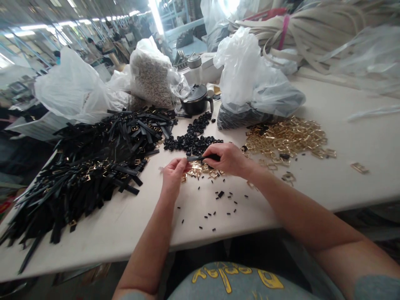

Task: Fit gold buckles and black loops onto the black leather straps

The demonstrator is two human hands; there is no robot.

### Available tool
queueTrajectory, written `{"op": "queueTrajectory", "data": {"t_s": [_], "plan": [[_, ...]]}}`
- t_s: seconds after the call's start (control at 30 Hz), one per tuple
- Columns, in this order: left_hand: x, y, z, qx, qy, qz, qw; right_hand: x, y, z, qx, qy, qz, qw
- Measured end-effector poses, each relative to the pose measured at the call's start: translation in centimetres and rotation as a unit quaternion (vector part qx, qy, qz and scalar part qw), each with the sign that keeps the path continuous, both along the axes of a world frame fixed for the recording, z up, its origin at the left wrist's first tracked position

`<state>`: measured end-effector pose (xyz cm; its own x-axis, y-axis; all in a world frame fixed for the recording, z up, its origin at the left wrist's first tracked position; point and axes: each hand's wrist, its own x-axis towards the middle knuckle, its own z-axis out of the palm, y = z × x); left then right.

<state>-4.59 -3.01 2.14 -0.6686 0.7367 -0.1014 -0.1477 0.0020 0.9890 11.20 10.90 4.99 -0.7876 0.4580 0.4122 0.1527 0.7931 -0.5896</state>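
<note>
Now pinching the strap (195,158) at one side with the left grip (175,168), thumb against finger, and grasping it at the other with the right grip (229,159), above the surface (312,179) and well in from its near edge. Best to hold it flat and taut across the short span between, without twisting. Worth lifting clear of the buckles (214,174) nearby, and avoiding the bits (221,194) strewn toward the near edge (small, easily swept off). Unclear: the length hidden inside the right grip.

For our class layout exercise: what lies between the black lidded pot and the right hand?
A heap of small black rings lies between, in the head view.
</note>
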Motion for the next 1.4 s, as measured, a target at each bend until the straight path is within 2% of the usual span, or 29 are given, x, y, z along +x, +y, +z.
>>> {"op": "queueTrajectory", "data": {"t_s": [0.23, 0.43, 0.7, 0.83, 0.9, 1.07, 1.17, 1.2, 1.27, 1.33, 1.4], "plan": [[1.1, 0.2, 0.0, -0.006, -0.061, -0.031, 0.998, -0.3, -0.9, -0.5, 0.062, 0.024, 0.020, 0.998], [2.0, 0.2, 0.0, 0.014, -0.055, -0.059, 0.997, -0.2, -1.2, -0.7, 0.050, 0.024, 0.016, 0.998], [2.1, 0.1, 0.0, 0.038, -0.098, -0.063, 0.992, -0.2, -1.1, -0.7, 0.100, 0.020, 0.048, 0.994], [2.2, 0.2, 0.0, 0.035, -0.087, -0.075, 0.993, -0.3, -0.8, -0.9, 0.114, 0.022, 0.050, 0.992], [1.7, 0.2, 0.1, 0.036, -0.072, -0.060, 0.995, -0.2, -0.3, -0.9, 0.109, 0.019, 0.032, 0.993], [-1.4, -0.1, 0.5, 0.021, -0.031, 0.036, 0.999, 0.3, 1.8, -0.9, 0.129, 0.007, -0.042, 0.991], [-3.6, 0.2, 1.1, -0.033, 0.084, 0.012, 0.996, 0.9, 2.7, -0.4, 0.157, 0.009, -0.072, 0.985], [-4.2, 0.5, 1.3, -0.055, 0.146, -0.011, 0.988, 1.1, 2.8, -0.1, 0.166, 0.010, -0.083, 0.983], [-5.1, 1.6, 1.4, -0.096, 0.285, -0.057, 0.952, 1.5, 2.9, 0.5, 0.180, 0.014, -0.109, 0.978], [-5.6, 3.0, 1.2, -0.141, 0.409, -0.102, 0.896, 1.9, 2.8, 1.0, 0.189, 0.019, -0.128, 0.973], [-5.7, 4.4, 0.7, -0.186, 0.495, -0.136, 0.838, 2.0, 2.7, 1.3, 0.197, 0.019, -0.132, 0.971]]}}
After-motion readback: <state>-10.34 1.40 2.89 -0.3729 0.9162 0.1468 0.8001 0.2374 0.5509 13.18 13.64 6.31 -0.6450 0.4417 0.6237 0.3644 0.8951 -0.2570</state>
